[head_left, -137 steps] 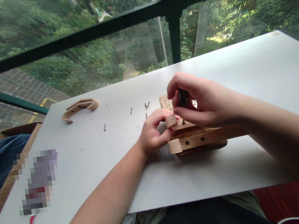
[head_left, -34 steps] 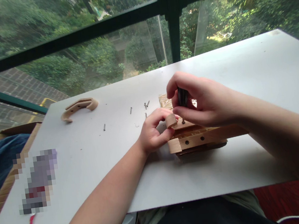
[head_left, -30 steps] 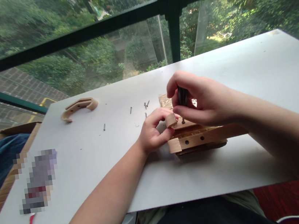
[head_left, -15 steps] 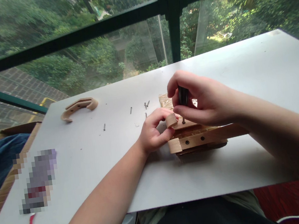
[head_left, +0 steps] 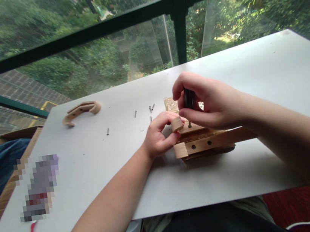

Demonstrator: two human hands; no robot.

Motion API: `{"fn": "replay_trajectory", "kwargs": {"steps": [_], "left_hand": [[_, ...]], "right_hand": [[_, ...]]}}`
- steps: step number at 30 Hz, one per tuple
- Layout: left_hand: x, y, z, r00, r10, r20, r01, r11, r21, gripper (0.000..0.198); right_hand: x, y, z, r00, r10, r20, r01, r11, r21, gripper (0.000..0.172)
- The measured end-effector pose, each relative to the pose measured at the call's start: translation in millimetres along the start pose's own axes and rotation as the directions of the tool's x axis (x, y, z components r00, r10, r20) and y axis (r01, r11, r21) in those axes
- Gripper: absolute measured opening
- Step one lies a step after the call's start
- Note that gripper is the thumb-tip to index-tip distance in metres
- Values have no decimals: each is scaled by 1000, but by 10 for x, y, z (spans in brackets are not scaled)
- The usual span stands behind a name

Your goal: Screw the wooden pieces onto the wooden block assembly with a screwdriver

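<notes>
Two hands meet on the smooth wooden block (head_left: 204,143): the left hand (head_left: 157,136) pinches a small rounded wood piece (head_left: 176,123) at its top, the right hand (head_left: 210,103) curls tight round a dark screwdriver (head_left: 189,98) standing on it, and five thin screws (head_left: 108,131) and one curved wood piece (head_left: 81,111) lie to its left.

1. Left hand (head_left: 157,136), at the centre of the frame: fingers curled inward, thumb and forefinger closed in a pinch.
2. The bare left forearm rises to it from the lower left.
3. Right hand (head_left: 210,103), just right of centre: fingertips bunched in a tight grip, knuckles up.
4. The bare right forearm enters from the lower right edge.
</notes>
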State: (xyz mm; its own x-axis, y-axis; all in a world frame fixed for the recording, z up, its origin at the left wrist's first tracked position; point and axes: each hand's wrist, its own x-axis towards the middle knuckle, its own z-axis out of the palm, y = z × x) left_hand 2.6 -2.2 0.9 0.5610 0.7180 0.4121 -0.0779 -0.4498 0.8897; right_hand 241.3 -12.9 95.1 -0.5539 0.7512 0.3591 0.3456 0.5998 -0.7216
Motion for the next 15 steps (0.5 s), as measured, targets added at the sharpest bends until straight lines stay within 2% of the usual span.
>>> {"fn": "replay_trajectory", "kwargs": {"steps": [5, 15], "left_hand": [[-2, 0, -1, 1000, -16, -8, 16, 1000, 9, 35], [-14, -8, -10, 998, -55, -6, 55, 998, -5, 38]], "right_hand": [[-1, -1, -4, 1000, 30, 8, -30, 1000, -1, 25], [21, -46, -6, 1000, -4, -10, 4, 1000, -17, 25]]}}
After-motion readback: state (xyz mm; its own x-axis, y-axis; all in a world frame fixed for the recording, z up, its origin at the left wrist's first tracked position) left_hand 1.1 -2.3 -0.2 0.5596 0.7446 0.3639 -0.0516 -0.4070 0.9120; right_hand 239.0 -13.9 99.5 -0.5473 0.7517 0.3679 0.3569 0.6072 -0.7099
